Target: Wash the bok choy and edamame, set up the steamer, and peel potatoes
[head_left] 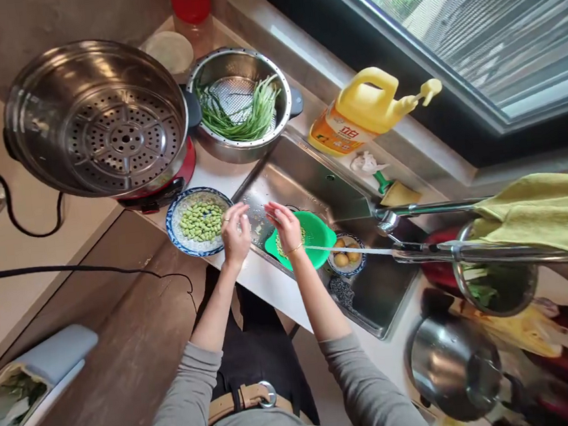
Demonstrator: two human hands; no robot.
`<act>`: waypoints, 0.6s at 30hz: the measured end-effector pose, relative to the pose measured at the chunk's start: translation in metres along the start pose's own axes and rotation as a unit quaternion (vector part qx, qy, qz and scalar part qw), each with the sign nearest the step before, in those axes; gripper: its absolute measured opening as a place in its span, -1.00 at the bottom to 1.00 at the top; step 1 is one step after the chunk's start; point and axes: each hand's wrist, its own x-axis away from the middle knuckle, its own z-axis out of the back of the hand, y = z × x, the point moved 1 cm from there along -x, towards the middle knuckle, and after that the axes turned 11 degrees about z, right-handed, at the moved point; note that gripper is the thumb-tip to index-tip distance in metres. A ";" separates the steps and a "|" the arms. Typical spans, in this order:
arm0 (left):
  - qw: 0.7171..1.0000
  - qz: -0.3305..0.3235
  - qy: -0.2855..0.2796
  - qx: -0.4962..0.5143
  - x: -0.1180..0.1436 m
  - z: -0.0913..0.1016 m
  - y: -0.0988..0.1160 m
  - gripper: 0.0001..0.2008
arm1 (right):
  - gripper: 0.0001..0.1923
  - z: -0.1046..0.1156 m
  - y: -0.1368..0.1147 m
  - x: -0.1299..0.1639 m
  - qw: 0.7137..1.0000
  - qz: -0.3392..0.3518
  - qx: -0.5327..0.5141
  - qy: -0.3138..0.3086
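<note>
Your left hand (pixel 235 232) pinches something too small to tell, just right of the bowl of green beans (pixel 198 222). Your right hand (pixel 283 223), fingers loosely curled and holding nothing I can see, hovers over the green strainer (pixel 316 231) in the sink (pixel 305 177).

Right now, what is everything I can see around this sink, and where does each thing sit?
steamer pot: one, steel, perforated tray inside, on a red base, counter left of the sink
colander: one, steel, holding long green stalks, behind the sink
plate of beans: one, blue-rimmed, pale green shelled beans, at the sink's left edge
green strainer: one, green plastic, in the sink
small bowl: one, patterned, brown round pieces inside, in the sink
sink: one, steel
yellow jug: one, on the window ledge
faucet: one, steel, water running
yellow cloth: one, draped over the faucet
left hand: one, beside the plate of beans
right hand: one, over the green strainer
</note>
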 end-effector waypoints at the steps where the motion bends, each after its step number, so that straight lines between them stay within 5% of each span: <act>1: 0.998 -0.013 -0.060 -0.007 0.003 -0.019 0.005 -0.65 | -0.61 0.027 0.009 0.001 0.998 -0.019 0.042 0.040; 4: 0.956 -0.042 -0.272 -0.100 0.010 -0.086 0.005 -0.66 | -0.67 0.099 0.044 0.008 0.955 -0.122 0.262 0.059; 7: 0.853 -0.098 -0.431 -0.277 0.011 -0.153 -0.013 -0.67 | -0.57 0.149 0.079 0.014 0.926 -0.153 0.342 0.051; 10: 0.785 -0.148 -0.478 -0.364 0.006 -0.206 -0.034 -0.67 | -0.40 0.174 0.113 0.011 0.903 -0.131 0.407 -0.038; 13: 0.768 -0.168 -0.484 -0.384 0.002 -0.243 -0.052 -0.55 | -0.31 0.183 0.140 0.000 0.830 -0.103 0.524 -0.163; 18: 0.735 -0.159 -0.503 -0.425 0.001 -0.281 -0.079 -0.55 | -0.45 0.183 0.155 -0.007 0.743 -0.140 0.623 -0.200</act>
